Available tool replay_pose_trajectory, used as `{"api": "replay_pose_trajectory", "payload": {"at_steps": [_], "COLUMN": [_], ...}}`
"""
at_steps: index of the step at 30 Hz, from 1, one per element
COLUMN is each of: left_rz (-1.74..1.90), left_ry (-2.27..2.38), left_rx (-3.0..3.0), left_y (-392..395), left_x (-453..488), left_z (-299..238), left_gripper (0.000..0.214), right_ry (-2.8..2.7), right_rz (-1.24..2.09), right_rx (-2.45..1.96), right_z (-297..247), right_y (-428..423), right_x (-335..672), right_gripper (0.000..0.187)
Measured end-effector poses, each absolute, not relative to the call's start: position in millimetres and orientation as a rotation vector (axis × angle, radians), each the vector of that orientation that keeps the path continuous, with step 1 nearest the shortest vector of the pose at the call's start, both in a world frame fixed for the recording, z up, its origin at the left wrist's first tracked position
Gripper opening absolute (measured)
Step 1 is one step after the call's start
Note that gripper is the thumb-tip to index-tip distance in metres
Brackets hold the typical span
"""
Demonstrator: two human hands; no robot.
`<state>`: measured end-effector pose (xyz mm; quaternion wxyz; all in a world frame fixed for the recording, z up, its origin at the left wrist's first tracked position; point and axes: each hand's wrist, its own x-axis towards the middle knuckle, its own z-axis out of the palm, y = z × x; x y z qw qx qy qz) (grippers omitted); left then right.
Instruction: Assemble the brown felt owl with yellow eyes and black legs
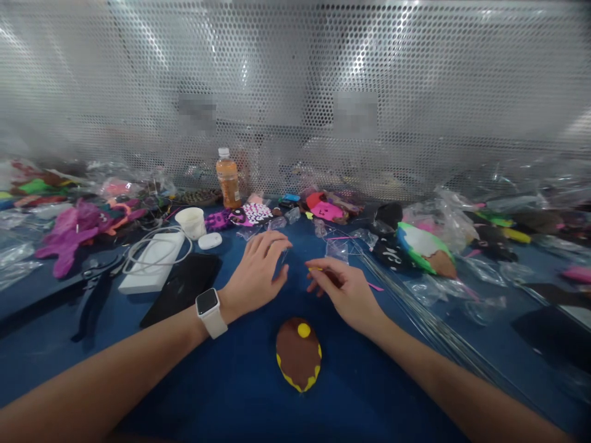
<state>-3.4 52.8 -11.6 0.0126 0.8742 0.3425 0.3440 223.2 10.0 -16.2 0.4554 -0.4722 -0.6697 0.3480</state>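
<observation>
Brown oval point(298, 355) lies on the table point(244, 387) — right hand point(348, 292), fingertips together, seems to pinch a yellow bit point(315, 269); left hand point(259, 272) holds thumb and fingers apart.

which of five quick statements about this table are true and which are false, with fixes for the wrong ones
1. A watch is on the left wrist. True.
2. A yellow dot sits on the brown oval piece. True.
3. The left hand touches the brown oval piece. False: the left hand is apart from it.
4. A bit of yellow shows at the fingertips of the right hand. True.
5. The bottle lies on its side. False: the bottle stands upright.
</observation>
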Motion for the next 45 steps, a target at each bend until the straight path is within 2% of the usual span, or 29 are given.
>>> {"api": "replay_pose_trajectory", "payload": {"at_steps": [7, 15, 23, 29, 33, 40, 45], "left_rz": [0.997, 1.139, 1.149, 1.368, 1.405, 1.277, 1.233], "left_ry": [0.644, 0.525, 0.346, 0.35, 0.36, 0.395, 0.421], "left_rx": [2.54, 2.526, 2.643, 2.683, 2.685, 2.75, 2.78], "left_y": [49, 45, 40, 41, 41, 39, 42], "left_x": [0, -1, 0, 2, 2, 2, 1], "left_z": [-13, -10, -9, -10, -8, -9, -11], "left_gripper": [0.02, 0.011, 0.015, 0.012, 0.024, 0.027, 0.017], "right_ry": [-1.679, -1.602, -1.53, -1.55, -1.447, -1.331, -1.328], "right_rz": [0.96, 1.041, 1.217, 1.325, 1.448, 1.499, 1.336], "right_rx": [-1.063, -0.992, -0.993, -0.902, -0.853, -0.887, -0.962], "right_z": [-19, -12, -11, -12, -13, -10, -9], "right_y": [3, 2, 0, 0, -2, -3, 0], "right_x": [222, 218, 214, 220, 218, 209, 212], "right_gripper": [0.019, 0.016, 0.026, 0.026, 0.021, 0.047, 0.047]}}
